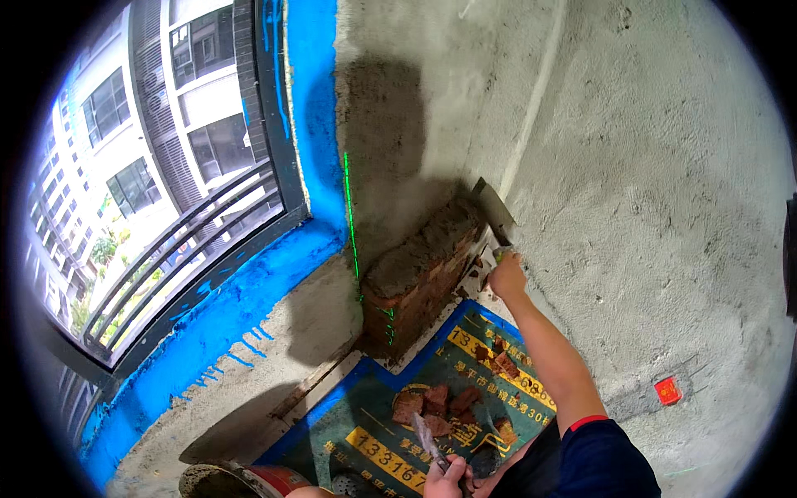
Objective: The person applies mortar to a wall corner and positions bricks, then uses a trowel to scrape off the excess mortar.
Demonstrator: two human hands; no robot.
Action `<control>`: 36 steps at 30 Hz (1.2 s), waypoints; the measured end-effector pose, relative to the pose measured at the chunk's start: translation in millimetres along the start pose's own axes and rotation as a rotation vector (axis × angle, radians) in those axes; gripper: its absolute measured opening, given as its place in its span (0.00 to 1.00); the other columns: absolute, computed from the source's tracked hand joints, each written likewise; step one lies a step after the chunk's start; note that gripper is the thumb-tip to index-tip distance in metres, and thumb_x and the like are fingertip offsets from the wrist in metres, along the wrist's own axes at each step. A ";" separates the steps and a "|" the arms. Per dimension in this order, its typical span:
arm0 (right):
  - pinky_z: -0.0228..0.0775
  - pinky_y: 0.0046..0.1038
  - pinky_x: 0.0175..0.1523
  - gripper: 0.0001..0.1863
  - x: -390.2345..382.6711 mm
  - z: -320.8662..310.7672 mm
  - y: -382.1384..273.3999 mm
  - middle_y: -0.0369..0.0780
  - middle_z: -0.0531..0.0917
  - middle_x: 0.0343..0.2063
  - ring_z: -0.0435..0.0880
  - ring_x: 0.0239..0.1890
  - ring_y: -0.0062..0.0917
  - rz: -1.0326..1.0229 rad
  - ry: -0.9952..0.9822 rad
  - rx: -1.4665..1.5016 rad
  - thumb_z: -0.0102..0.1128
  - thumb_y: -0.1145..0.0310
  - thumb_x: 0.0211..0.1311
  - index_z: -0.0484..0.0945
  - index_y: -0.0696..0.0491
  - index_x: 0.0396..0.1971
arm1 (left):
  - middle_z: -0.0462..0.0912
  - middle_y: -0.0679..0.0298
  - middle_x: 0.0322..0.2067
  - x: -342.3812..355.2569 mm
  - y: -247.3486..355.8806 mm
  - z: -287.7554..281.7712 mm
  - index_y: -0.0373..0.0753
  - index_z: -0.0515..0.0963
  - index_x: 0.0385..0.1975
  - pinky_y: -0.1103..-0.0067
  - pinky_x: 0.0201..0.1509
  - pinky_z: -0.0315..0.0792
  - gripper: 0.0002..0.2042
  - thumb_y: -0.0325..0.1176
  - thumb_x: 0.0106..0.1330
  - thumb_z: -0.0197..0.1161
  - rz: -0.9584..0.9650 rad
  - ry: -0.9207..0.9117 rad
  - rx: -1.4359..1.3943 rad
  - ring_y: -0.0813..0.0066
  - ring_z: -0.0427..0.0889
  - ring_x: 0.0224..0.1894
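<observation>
My right hand reaches up along the right wall, its fingers wrapped round the handle of a trowel. The trowel's flat metal blade is at the back end of a low brick wall, close to the plaster. Grey mortar covers the top of that brickwork. Low in the picture, my left hand is closed on the handle of a second tool, with a narrow, mortar-smeared metal blade. Its exact kind cannot be made out. Broken brick pieces lie on the floor covering beyond it.
A dark green printed floor covering has blue edges. A mortar-crusted bucket stands at lower left. Blue coating surrounds the railed window. A green laser line runs down the corner. A red box cover sits in the right wall.
</observation>
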State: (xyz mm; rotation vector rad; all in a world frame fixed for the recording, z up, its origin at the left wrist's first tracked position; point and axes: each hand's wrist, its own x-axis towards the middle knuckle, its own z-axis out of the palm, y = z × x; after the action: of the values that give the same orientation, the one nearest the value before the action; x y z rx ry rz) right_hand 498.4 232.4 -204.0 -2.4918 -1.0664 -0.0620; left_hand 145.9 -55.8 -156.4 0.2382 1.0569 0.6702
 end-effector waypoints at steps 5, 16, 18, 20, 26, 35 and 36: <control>0.77 0.43 0.46 0.19 32.4 -31.7 -0.8 0.46 0.72 0.52 0.82 0.48 0.41 -0.139 0.052 -0.406 0.57 0.71 0.61 0.71 0.54 0.52 | 0.71 0.67 0.19 0.0 0.1 -4.0 0.41 0.70 0.29 0.78 0.26 0.69 0.07 0.32 0.71 0.53 0.010 -0.020 -0.004 0.75 0.72 0.20; 0.78 0.38 0.48 0.12 42.9 -73.1 -12.8 0.42 0.77 0.47 0.82 0.48 0.35 -0.533 -0.038 -0.695 0.55 0.72 0.59 0.78 0.54 0.43 | 0.69 0.68 0.14 3.0 -2.5 -1.6 0.42 0.69 0.25 0.79 0.19 0.64 0.09 0.33 0.70 0.53 0.092 -0.103 0.031 0.75 0.70 0.15; 0.78 0.38 0.47 0.12 29.6 -78.7 -18.8 0.43 0.77 0.45 0.82 0.47 0.36 -0.597 -0.041 -0.668 0.55 0.73 0.58 0.78 0.55 0.43 | 0.69 0.68 0.14 -2.7 6.1 3.7 0.42 0.69 0.25 0.79 0.18 0.64 0.09 0.33 0.70 0.53 0.075 -0.062 0.002 0.76 0.70 0.15; 0.78 0.39 0.45 0.13 15.5 -79.6 -23.5 0.43 0.77 0.44 0.82 0.46 0.36 -0.681 -0.046 -0.630 0.55 0.73 0.57 0.78 0.55 0.43 | 0.69 0.68 0.14 0.2 -1.2 1.5 0.42 0.69 0.25 0.78 0.18 0.65 0.10 0.33 0.70 0.52 0.072 -0.039 -0.029 0.76 0.69 0.15; 0.75 0.39 0.40 0.14 -27.4 -88.1 -31.9 0.42 0.78 0.43 0.82 0.42 0.36 -0.938 0.042 -0.525 0.56 0.74 0.54 0.78 0.54 0.42 | 0.70 0.67 0.14 -8.8 6.1 -5.3 0.41 0.70 0.23 0.78 0.17 0.64 0.11 0.33 0.71 0.52 -0.004 -0.157 0.088 0.76 0.68 0.15; 0.74 0.39 0.41 0.11 0.1 -57.1 -11.9 0.41 0.79 0.39 0.82 0.41 0.35 -0.746 0.208 -0.657 0.53 0.72 0.57 0.79 0.53 0.40 | 0.70 0.67 0.15 -12.2 3.3 -5.4 0.42 0.70 0.23 0.77 0.17 0.63 0.10 0.32 0.69 0.53 0.075 -0.192 0.080 0.76 0.69 0.15; 0.74 0.39 0.43 0.13 -13.5 -50.1 -21.3 0.41 0.79 0.40 0.81 0.42 0.36 -0.791 0.185 -0.607 0.55 0.71 0.56 0.79 0.52 0.42 | 0.70 0.67 0.15 -11.6 4.9 -8.8 0.42 0.71 0.23 0.77 0.17 0.64 0.10 0.32 0.69 0.54 0.086 -0.171 0.053 0.76 0.69 0.15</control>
State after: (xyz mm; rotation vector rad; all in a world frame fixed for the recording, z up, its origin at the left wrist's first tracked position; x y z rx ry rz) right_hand 480.2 216.2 -153.4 -2.2681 -2.1095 -0.9457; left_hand 132.7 -60.3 -149.9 0.3825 0.9051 0.6869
